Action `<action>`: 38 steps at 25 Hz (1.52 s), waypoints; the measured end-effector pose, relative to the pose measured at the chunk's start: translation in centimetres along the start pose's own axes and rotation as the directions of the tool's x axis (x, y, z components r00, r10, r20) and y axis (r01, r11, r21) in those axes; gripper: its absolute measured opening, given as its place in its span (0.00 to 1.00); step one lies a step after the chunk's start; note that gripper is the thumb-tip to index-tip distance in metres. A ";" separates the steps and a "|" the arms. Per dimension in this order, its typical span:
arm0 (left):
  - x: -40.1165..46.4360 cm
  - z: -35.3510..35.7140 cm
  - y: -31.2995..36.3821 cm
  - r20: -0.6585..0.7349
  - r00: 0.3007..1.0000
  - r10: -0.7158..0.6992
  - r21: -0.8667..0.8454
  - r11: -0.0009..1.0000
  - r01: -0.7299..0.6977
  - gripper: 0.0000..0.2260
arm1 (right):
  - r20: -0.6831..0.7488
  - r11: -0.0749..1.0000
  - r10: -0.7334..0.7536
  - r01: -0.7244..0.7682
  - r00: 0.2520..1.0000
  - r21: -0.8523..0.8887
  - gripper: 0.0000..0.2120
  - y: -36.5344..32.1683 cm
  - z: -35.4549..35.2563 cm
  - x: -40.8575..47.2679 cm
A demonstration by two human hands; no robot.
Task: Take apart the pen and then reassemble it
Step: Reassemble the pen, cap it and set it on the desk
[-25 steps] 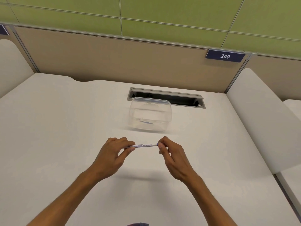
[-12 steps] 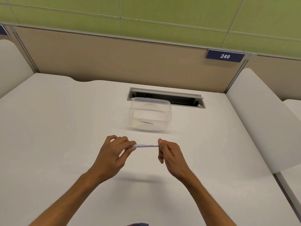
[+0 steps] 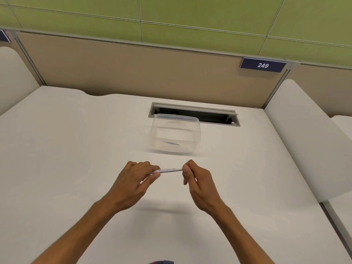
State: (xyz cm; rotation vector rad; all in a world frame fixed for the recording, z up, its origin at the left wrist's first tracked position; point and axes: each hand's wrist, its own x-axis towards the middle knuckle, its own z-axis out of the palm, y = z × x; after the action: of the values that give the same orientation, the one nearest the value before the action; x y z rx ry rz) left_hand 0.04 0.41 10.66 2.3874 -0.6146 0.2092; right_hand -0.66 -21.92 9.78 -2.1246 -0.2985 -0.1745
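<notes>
- White desk, tan partition, sign reading 249.
- White pen held level, long axis left to right.
- Left hand and right hand pinching opposite ends.

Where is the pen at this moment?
In the head view the pen is held level above the white desk, near the middle, between the left hand and the right hand, just in front of the clear plastic container.

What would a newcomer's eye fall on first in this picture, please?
Two bare hands meet above the white desk: the left hand and right hand each pinch one end of a white pen, held level. Behind it stands a clear plastic container, with a blue "249" sign on the partition.
</notes>
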 end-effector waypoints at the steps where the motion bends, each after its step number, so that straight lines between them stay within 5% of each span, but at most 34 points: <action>1: 0.0 0.0 0.1 -0.011 1.000 0.008 0.019 1.000 -0.008 0.13 | -0.004 1.000 -0.010 0.010 1.000 0.001 0.19 -0.1 0.0 0.0; 8: 0.1 0.0 0.6 -0.123 0.991 0.057 0.146 0.989 -0.039 0.13 | -0.023 0.999 0.027 -0.026 0.999 0.029 0.19 -0.8 0.3 0.2; 18: 0.5 0.0 1.0 -0.116 0.983 0.144 0.370 0.924 -0.091 0.12 | 0.015 0.917 0.248 -0.240 0.969 0.319 0.22 -0.6 0.7 0.3; 22: 0.2 -0.2 0.7 -0.084 0.991 0.101 0.282 0.957 -0.073 0.13 | 0.011 0.946 0.182 -0.178 0.983 0.270 0.21 -0.7 0.7 -0.2; 28: -0.1 0.2 0.7 -0.066 0.996 0.053 0.128 0.991 -0.044 0.13 | -0.056 0.999 0.037 -0.039 0.998 -0.025 0.19 -0.3 0.3 -0.4; 38: -0.2 0.4 1.0 -0.117 0.991 0.063 0.158 0.986 -0.044 0.13 | -0.061 0.989 0.104 -0.097 0.993 0.107 0.19 -0.5 0.7 0.0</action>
State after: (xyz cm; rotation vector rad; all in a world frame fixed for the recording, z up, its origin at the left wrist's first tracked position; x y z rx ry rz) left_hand -0.65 -0.48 10.85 2.4863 -0.6261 0.4379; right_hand -0.83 -21.05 9.81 -2.0210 -0.1568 -0.1668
